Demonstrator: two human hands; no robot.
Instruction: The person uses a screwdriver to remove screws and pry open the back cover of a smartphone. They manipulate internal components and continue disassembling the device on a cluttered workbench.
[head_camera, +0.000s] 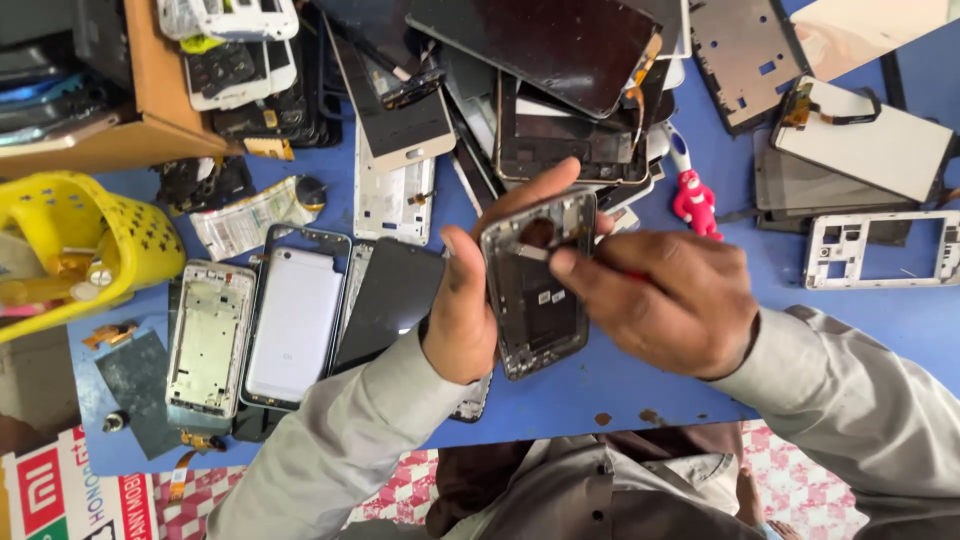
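Observation:
My left hand (470, 300) grips an opened phone frame (535, 300), held upright over the blue table (880, 320) with its inner side facing me. My right hand (665, 300) is closed on a thin metal tool (535, 254) with a red handle, mostly hidden by the fingers. The tool's tip rests inside the upper part of the frame. Both grey sleeves reach in from below.
Phone frames, screens and back covers lie scattered: a white back cover (295, 325) and silver frame (208, 340) at left, a stack of dark screens (540, 60) at the back. A yellow basket (80, 250) sits far left. A small red figure (695, 200) stands right of my hands.

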